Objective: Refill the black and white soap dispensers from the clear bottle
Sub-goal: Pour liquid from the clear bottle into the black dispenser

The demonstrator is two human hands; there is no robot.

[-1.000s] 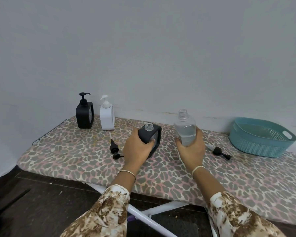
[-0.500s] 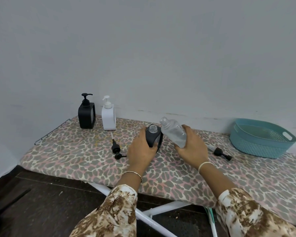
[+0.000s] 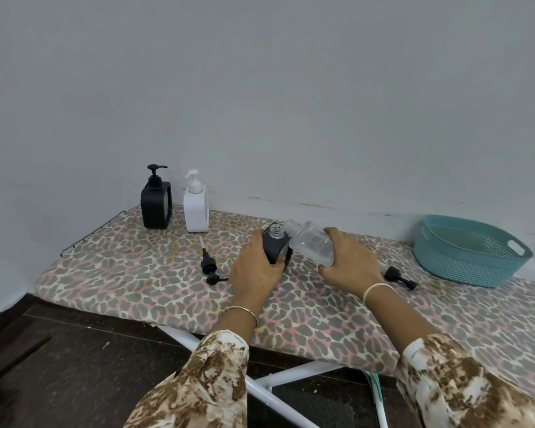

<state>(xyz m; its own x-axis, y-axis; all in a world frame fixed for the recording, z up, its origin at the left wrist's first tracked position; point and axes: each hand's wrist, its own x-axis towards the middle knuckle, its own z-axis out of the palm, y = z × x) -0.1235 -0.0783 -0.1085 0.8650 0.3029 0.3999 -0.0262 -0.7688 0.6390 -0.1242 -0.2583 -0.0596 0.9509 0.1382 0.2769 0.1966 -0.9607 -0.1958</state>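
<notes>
- I see left hand (image 3: 255,267) curled round open black dispenser (image 3: 275,247), upright on board (image 3: 136,273).
- Right hand (image 3: 349,261) grips clear bottle (image 3: 311,242), tipped left, mouth just beside dispenser's neck.

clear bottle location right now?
Head view, centre-right of the ironing board: the clear bottle is tilted in the right hand, its open neck by the mouth of the uncapped black dispenser that the left hand grips.
</notes>
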